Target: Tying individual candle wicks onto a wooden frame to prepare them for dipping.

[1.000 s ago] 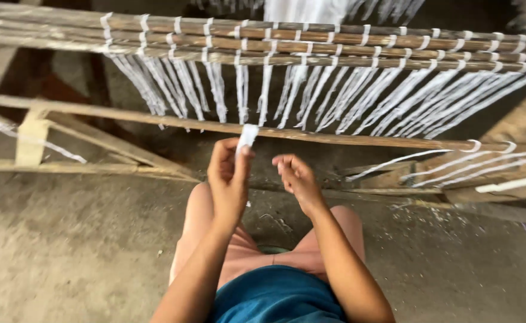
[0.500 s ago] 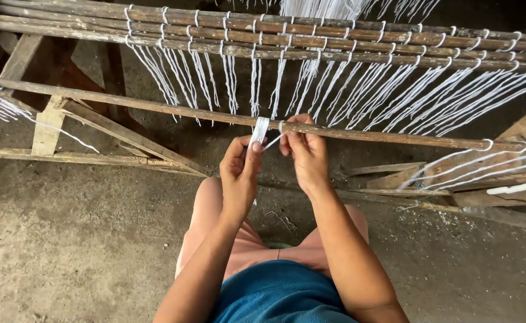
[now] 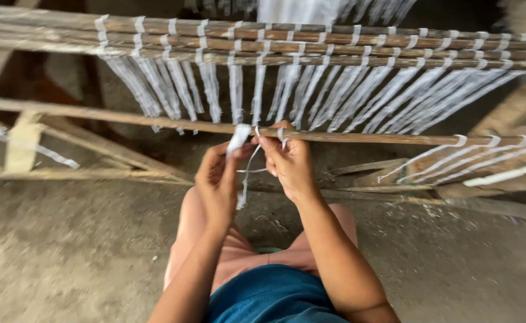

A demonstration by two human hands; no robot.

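Note:
A wooden frame of long horizontal sticks (image 3: 335, 43) carries many white strings (image 3: 311, 90) that slant down from it. A lower wooden bar (image 3: 371, 138) runs across in front of me. My left hand (image 3: 217, 184) pinches a small bundle of white string (image 3: 239, 139) just below that bar. My right hand (image 3: 288, 158) is at the bar, fingers closed on a thin white strand that loops down between both hands. Both hands are close together, a few centimetres apart. The picture is blurred by motion.
Slanted wooden braces (image 3: 95, 146) lie at the left, more string-wrapped sticks (image 3: 484, 161) at the right. The ground is rough grey concrete (image 3: 65, 257). My knees and blue clothing (image 3: 269, 293) fill the bottom centre.
A second ago my hands were apart, the right one empty. They met at the bar, and now a loose strand hangs between them while the left hand has dropped slightly.

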